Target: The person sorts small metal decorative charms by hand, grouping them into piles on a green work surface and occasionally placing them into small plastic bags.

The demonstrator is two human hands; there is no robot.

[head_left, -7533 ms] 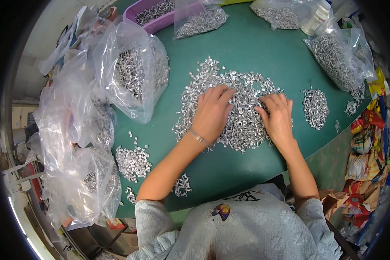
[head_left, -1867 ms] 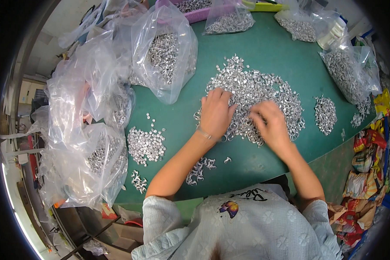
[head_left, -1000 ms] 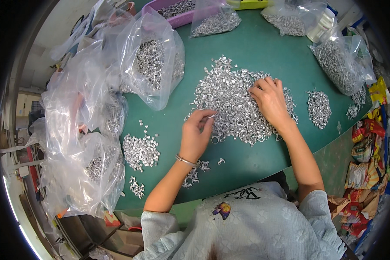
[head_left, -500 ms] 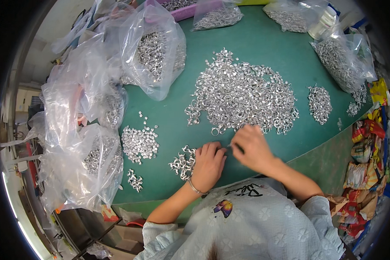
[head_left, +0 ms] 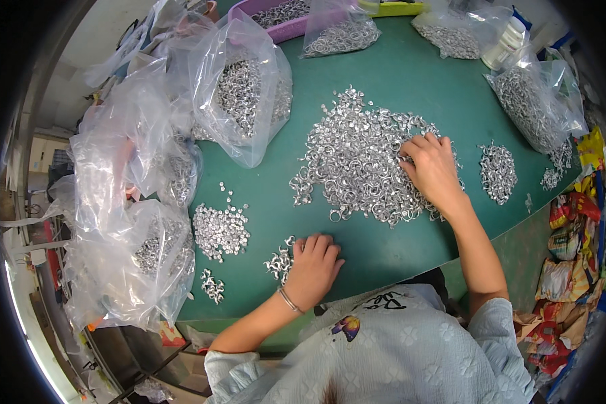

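Observation:
My left hand (head_left: 316,266) rests palm down on the green table, its fingers curled under. It partly covers a small pile of curved silver metal pieces (head_left: 276,264); whatever is under the fingers is hidden. My right hand (head_left: 432,168) reaches onto the right side of a large heap of silver rings and small metal parts (head_left: 357,158). Its fingers are bent and apart, with the thumb off to the left, touching the heap. Nothing can be seen held in it.
Left of my left hand lie a pile of small round silver bits (head_left: 221,232) and a smaller cluster (head_left: 212,287). Clear bags of metal parts (head_left: 239,101) line the left side. Another pile (head_left: 497,174), a filled bag (head_left: 528,101) and a white bottle (head_left: 505,44) stand right. A purple tray (head_left: 293,28) is behind.
My right hand has gone from beside my left hand, at the heap's near edge, up and right onto the heap. My left hand has drawn slightly nearer to me, its fingers more curled.

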